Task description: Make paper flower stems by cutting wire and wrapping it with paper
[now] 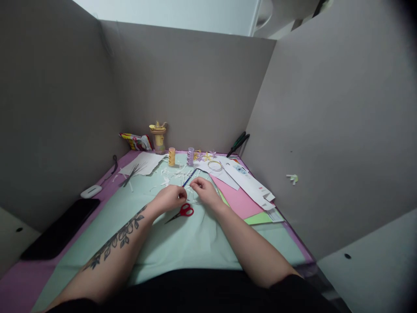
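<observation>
Three gray walls (195, 87) box in one pink table (13, 287), and the only open side is toward the person. One mint sheet (182, 243) covers most of the table, and its near half is bare under the forearms. One black phone (61, 232) lies by the left edge. One pink paper (239, 202) lies to the right, partly under a fan of white sheets (250, 184). The left hand (171, 198) and right hand (203, 191) nearly touch at mid-sheet, fingers curled in, tips at the low end of one thin blue stick (189, 178). I cannot tell whether they pinch it. There are two scissors, a red pair (184, 211) just below the left hand and a green-handled pair (239, 142) leaning in the far right corner. Two spools stand at the back, one yellow (171, 156) and one purple (190, 156).
</observation>
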The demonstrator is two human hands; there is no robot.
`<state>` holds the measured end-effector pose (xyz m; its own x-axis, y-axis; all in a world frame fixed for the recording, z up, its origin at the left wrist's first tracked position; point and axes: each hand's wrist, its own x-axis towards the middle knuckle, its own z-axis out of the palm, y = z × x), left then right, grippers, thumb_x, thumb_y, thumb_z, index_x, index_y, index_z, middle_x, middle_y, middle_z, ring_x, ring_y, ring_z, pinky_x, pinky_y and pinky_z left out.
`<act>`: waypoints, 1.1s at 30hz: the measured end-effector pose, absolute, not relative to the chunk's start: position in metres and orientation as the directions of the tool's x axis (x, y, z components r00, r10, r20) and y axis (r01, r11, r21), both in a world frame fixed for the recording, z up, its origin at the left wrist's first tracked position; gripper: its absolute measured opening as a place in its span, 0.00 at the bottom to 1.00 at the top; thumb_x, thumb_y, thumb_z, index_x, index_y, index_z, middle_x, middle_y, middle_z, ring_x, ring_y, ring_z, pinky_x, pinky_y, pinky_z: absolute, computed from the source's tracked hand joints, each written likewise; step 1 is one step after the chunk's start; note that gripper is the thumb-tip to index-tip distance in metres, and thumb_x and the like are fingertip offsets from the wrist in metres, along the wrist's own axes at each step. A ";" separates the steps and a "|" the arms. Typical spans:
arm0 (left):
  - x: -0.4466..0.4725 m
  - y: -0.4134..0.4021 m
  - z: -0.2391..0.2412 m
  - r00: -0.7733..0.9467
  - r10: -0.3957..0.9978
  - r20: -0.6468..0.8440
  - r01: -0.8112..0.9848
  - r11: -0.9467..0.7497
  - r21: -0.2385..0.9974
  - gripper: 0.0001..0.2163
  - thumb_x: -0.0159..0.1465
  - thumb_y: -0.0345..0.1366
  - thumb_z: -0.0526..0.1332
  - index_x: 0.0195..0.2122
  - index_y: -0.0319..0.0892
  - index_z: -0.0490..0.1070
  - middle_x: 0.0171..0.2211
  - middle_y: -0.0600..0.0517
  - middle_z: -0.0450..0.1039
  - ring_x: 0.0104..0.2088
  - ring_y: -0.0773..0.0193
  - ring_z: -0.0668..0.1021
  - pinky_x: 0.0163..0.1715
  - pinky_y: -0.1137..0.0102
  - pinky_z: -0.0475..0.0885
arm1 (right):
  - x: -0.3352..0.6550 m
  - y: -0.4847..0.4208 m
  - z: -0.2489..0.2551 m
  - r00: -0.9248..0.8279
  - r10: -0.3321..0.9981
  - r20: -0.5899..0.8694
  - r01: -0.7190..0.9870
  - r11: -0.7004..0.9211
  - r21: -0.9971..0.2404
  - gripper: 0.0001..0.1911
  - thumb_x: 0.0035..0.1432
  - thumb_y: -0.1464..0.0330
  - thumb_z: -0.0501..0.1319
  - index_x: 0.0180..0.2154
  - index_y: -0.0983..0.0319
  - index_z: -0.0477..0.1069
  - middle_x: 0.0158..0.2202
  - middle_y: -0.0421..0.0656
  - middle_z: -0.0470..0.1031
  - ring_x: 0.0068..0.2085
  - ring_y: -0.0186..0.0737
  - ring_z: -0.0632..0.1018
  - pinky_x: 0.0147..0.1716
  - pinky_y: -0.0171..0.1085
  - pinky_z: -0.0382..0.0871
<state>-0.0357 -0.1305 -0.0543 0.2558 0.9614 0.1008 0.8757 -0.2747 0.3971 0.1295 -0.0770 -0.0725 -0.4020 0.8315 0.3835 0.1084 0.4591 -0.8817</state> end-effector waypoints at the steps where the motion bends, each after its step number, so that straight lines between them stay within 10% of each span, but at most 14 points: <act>1: -0.036 -0.130 -0.054 0.249 0.963 0.102 0.885 -0.269 0.380 0.10 0.52 0.34 0.54 0.27 0.45 0.75 0.27 0.53 0.76 0.27 0.64 0.74 0.26 0.73 0.60 | 0.130 -0.078 -0.071 -0.398 0.834 0.382 0.097 0.453 -0.886 0.06 0.52 0.67 0.57 0.28 0.62 0.69 0.28 0.39 0.71 0.32 0.35 0.71 0.34 0.34 0.63; 12: -0.038 -0.129 -0.047 0.076 0.984 0.163 0.930 -0.129 0.345 0.11 0.55 0.36 0.53 0.31 0.44 0.75 0.30 0.50 0.77 0.31 0.61 0.75 0.26 0.72 0.59 | 0.122 -0.093 -0.071 -0.546 0.819 0.174 -0.165 0.099 -0.981 0.14 0.48 0.58 0.63 0.28 0.62 0.67 0.27 0.41 0.74 0.31 0.37 0.77 0.35 0.37 0.70; 19: -0.046 -0.126 -0.044 -0.041 0.951 0.305 0.793 -0.155 0.589 0.09 0.54 0.38 0.54 0.29 0.42 0.73 0.28 0.52 0.76 0.29 0.63 0.74 0.29 0.72 0.63 | 0.119 -0.097 -0.076 -0.576 0.816 0.044 -0.171 -0.068 -0.983 0.15 0.47 0.58 0.64 0.31 0.62 0.65 0.28 0.41 0.75 0.29 0.36 0.78 0.31 0.35 0.70; 33: -0.041 -0.129 -0.035 -0.026 0.981 0.193 0.533 -0.150 0.833 0.10 0.51 0.41 0.59 0.27 0.38 0.72 0.23 0.54 0.71 0.26 0.66 0.70 0.27 0.73 0.63 | 0.119 -0.097 -0.078 -0.549 0.836 -0.021 0.172 0.088 -0.981 0.06 0.51 0.65 0.58 0.29 0.62 0.67 0.13 0.32 0.62 0.14 0.29 0.63 0.16 0.29 0.57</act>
